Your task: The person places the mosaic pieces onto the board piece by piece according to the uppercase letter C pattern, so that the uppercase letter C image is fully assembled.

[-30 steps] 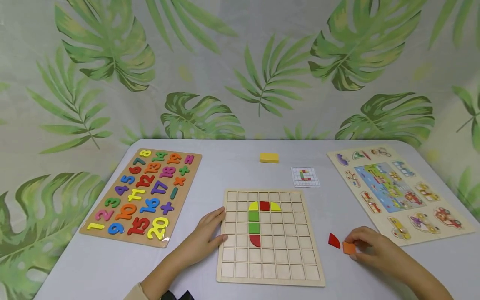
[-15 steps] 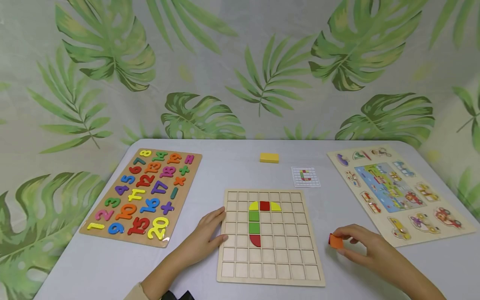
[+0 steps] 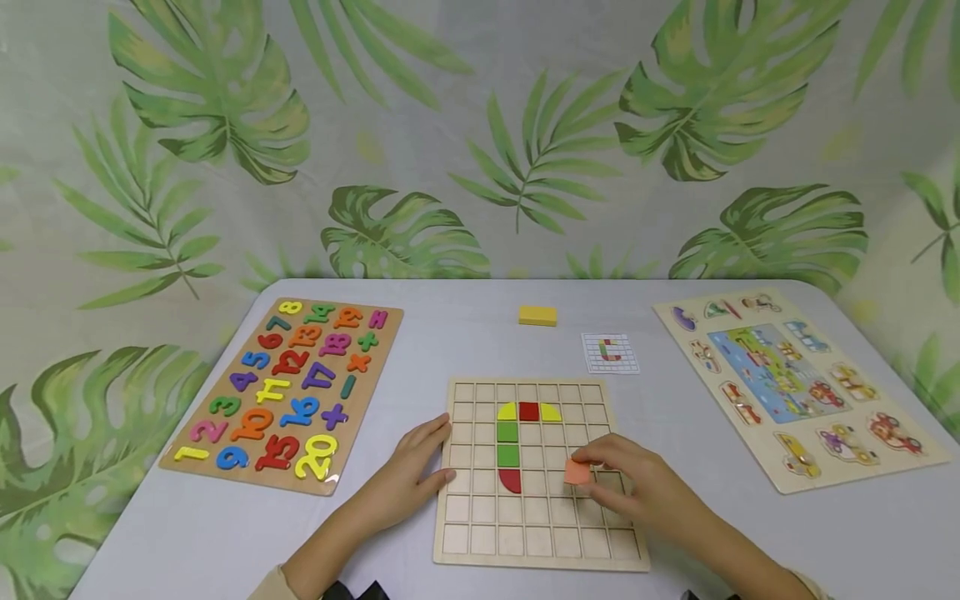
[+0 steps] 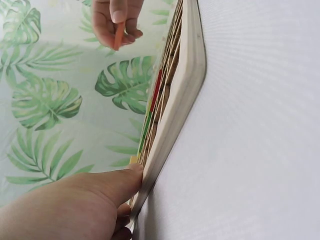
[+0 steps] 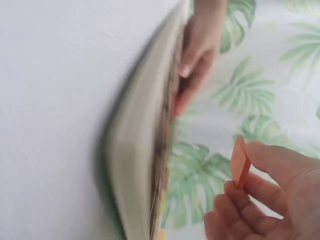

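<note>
A light wooden grid board (image 3: pixel 525 542) lies on the table. In it, yellow quarter-rounds, a red square (image 3: pixel 528 412), green squares (image 3: pixel 507 456) and a red quarter-round (image 3: pixel 511 480) form a hooked line. My left hand (image 3: pixel 412 467) rests along the board's left edge, its thumb on the rim in the left wrist view. Over the board's right half, my right hand (image 3: pixel 630 483) pinches an orange square tile (image 3: pixel 577 472) between thumb and fingers. The right wrist view shows that tile (image 5: pixel 240 162) held on edge, raised above the board.
A number puzzle (image 3: pixel 292 392) lies at the left and a picture puzzle (image 3: pixel 795 392) at the right. Behind the board are a yellow block (image 3: pixel 537 316) and a small pattern card (image 3: pixel 611 354). A leaf-print cloth hangs at the back.
My right hand has carried the orange tile leftward from the table to over the board. The loose red quarter-round no longer shows on the table. My left hand stays put.
</note>
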